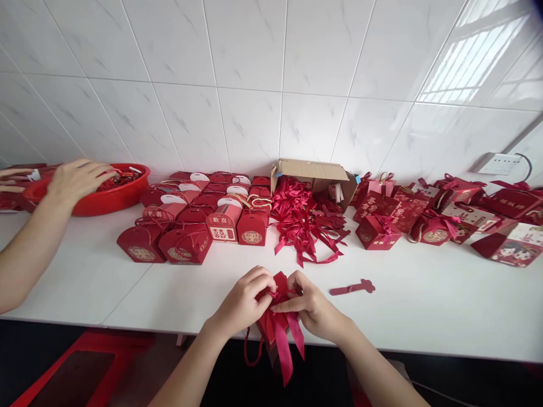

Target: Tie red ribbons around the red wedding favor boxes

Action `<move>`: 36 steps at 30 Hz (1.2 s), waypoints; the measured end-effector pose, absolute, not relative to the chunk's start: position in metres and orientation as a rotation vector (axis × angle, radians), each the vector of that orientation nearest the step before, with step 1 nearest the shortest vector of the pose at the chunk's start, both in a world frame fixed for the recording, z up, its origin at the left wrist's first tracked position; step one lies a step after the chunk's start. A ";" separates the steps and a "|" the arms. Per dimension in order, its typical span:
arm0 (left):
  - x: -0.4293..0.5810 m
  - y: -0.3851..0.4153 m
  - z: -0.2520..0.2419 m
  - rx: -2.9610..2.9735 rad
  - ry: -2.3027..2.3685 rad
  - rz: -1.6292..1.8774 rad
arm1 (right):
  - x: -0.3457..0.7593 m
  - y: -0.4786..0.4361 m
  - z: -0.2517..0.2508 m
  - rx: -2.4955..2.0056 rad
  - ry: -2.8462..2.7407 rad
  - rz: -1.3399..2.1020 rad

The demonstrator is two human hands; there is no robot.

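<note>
Right at the table's front edge is a small red gift box (267, 328) with a red cord handle hanging at its left side. Both my hands are at its top, around a red satin ribbon (283, 350) whose two tails dangle down the front. My left hand (252, 294) pinches the ribbon at the left of the knot. On the other side, my right hand (311, 305) has its fingers closed on the ribbon, with the index finger stretched across the box top. The knot itself is partly hidden by the fingers. To the right lies a flat dark red paper strip (352, 288).
Finished-looking red boxes (186, 243) stand in rows at the back left. A cardboard carton (314, 169) spills red ribbon bows (297, 209). More gift boxes (379, 232) stand right. At left, another person's hand (78, 178) reaches into a red basin (106, 200).
</note>
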State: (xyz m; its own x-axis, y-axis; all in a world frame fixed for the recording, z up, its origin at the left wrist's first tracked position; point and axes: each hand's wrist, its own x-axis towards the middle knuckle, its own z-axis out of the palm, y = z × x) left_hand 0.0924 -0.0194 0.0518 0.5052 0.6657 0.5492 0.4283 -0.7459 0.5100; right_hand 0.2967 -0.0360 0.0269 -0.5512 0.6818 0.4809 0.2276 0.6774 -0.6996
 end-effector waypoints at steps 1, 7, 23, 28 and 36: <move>0.093 -0.019 0.050 2.461 0.917 1.107 | 0.297 -0.036 0.027 -0.696 -2.112 0.749; 0.096 -0.019 0.044 2.577 0.978 1.169 | 0.295 -0.039 0.026 -0.696 -2.098 0.751; 0.081 -0.023 0.060 2.211 0.997 0.699 | 0.294 -0.039 0.026 -0.701 -2.089 0.766; 0.081 -0.019 0.061 2.146 0.987 0.624 | 0.294 -0.040 0.024 -0.694 -2.084 0.773; 0.077 -0.012 0.051 2.018 1.058 0.589 | 0.294 -0.039 0.024 -0.717 -2.073 0.777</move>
